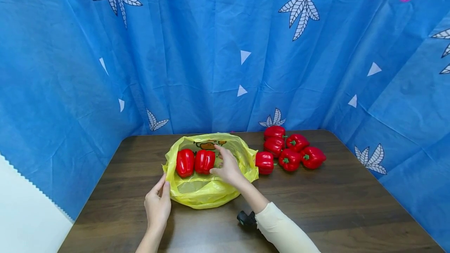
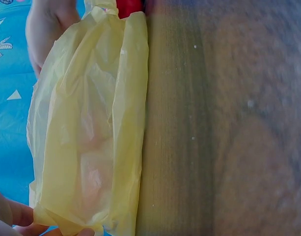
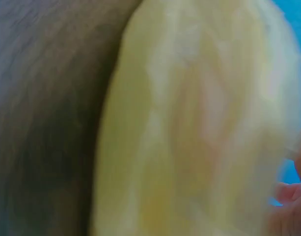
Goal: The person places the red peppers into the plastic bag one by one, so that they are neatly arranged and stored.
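A yellow plastic bag [image 1: 211, 195] lies with its mouth held wide, and two red bell peppers [image 1: 184, 163] sit side by side inside it. My left hand [image 1: 158, 206] pinches the bag's left rim between thumb and fingers; in the left wrist view the fingers [image 2: 22, 216] grip its edge. Over the bag's mouth, my right hand [image 1: 229, 168] has its thumb and fingers spread, just right of the inner bell pepper [image 1: 205, 162], with nothing seen between them. The right wrist view is blurred and mostly filled by the bag [image 3: 189, 123].
Several red bell peppers [image 1: 290, 159] are grouped right of the bag on the wooden table [image 1: 334, 210]. One bell pepper [image 1: 265, 163] is right beside the bag's right rim. A small black object [image 1: 246, 218] shows by the right sleeve. A blue curtain [image 1: 197, 50] hangs behind.
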Action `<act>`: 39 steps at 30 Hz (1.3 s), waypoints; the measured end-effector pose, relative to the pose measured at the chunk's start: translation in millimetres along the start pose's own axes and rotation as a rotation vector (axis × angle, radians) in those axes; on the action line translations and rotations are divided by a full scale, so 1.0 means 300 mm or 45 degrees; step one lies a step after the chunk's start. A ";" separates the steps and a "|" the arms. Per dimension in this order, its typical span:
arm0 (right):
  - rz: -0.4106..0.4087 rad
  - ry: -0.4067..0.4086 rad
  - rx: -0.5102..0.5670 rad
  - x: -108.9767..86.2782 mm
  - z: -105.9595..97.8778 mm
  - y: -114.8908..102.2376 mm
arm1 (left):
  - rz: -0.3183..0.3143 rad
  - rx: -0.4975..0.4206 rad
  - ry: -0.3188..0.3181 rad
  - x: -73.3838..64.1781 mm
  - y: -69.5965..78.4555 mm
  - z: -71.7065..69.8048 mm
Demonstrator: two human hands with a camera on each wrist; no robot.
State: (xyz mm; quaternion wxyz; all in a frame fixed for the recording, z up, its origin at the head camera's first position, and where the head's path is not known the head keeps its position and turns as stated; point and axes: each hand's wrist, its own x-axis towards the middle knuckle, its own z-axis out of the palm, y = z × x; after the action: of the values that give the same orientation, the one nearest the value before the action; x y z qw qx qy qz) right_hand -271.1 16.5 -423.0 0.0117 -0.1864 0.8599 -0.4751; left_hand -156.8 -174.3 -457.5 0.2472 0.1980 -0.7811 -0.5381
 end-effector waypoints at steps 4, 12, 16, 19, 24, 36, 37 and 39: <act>-0.128 0.043 0.033 -0.064 -0.091 -0.036 | -0.004 0.001 -0.003 0.000 0.000 0.003; -0.261 0.241 0.037 -0.170 -0.281 -0.005 | 0.008 0.015 0.016 0.002 -0.003 0.001; -0.232 0.345 0.046 -0.224 -0.374 -0.010 | 0.007 0.018 0.019 0.003 -0.003 0.000; -0.209 0.415 0.024 -0.239 -0.445 0.042 | -0.003 0.017 0.012 0.002 -0.002 0.001; -0.110 0.574 -0.079 -0.229 -0.573 0.212 | -0.011 0.014 0.001 0.001 -0.001 0.004; 0.243 0.796 -0.333 -0.234 -0.739 0.450 | -0.011 0.024 0.009 0.001 0.002 0.006; 0.255 0.803 -0.336 -0.235 -0.741 0.465 | -0.012 0.025 0.009 0.001 0.003 0.007; 0.279 0.806 -0.341 -0.238 -0.746 0.493 | -0.012 0.028 0.009 0.001 0.004 0.008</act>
State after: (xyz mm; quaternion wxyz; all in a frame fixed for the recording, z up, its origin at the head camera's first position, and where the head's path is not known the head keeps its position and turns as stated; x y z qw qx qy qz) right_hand -294.6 292.9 -432.9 -0.2289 0.0636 0.8904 -0.3882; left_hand -158.4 -172.3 -457.0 0.2452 0.2063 -0.7852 -0.5298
